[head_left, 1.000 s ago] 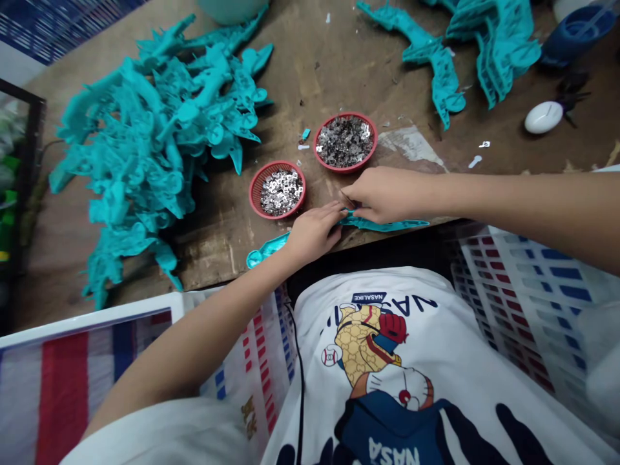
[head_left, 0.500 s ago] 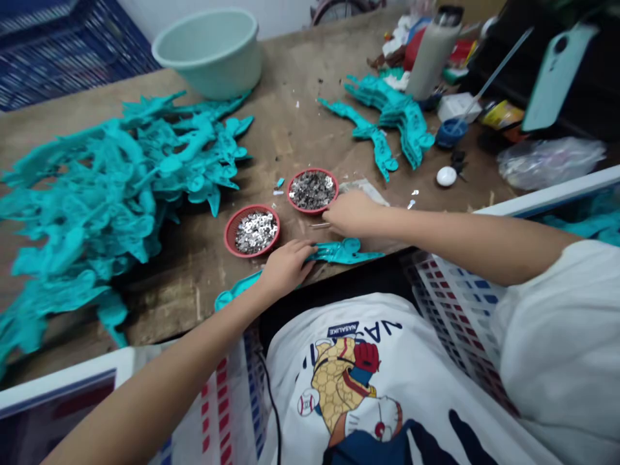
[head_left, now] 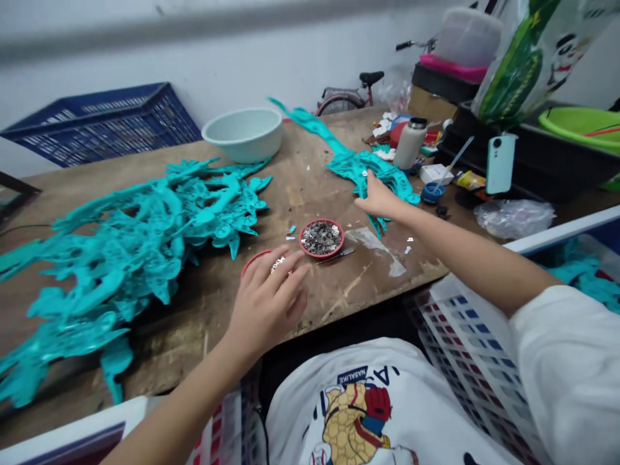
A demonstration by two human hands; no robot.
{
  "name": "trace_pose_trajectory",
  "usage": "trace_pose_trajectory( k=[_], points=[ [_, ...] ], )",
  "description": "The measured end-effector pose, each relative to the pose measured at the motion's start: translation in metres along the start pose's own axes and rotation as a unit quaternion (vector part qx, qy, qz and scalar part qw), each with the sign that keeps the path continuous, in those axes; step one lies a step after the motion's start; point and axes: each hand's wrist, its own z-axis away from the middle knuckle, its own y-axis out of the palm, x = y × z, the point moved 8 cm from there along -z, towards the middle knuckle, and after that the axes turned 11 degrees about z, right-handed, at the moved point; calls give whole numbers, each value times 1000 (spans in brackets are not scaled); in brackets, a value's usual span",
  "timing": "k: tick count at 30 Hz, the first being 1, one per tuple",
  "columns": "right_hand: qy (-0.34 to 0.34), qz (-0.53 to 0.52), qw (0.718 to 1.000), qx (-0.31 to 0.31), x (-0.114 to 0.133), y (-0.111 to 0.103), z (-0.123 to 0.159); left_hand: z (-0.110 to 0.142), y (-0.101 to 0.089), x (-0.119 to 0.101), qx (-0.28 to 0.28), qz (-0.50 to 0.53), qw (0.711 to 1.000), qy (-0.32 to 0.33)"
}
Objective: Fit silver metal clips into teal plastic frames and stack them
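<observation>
My right hand reaches far across the wooden table and is closed on a long teal plastic piece, which sticks up and back to the left. The hand rests over a small stack of teal pieces. My left hand hovers above the table's front edge with its fingers spread and nothing in it. It partly hides a red dish of silver sequins. A second red dish of sequins stands just beyond, with a thin metal tool beside it.
A big heap of teal pieces covers the table's left. A pale bowl and blue crate stand at the back. A bottle, phone and plastic bag crowd the right. A white crate sits below the front edge.
My right hand dropped the thin tool, lifted the teal piece from the front edge and carried it to the far right stack. My left hand let go and rose. The view tilted up.
</observation>
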Motion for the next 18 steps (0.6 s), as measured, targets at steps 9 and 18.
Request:
trace_pose_trajectory(
  k=[9,18],
  points=[
    [121,78,986,84,-67,60,-41,6,32,26,101,5,995,9],
    [103,78,985,117,-71,77,-46,-14,-37,226,111,-194,936,-273]
  ],
)
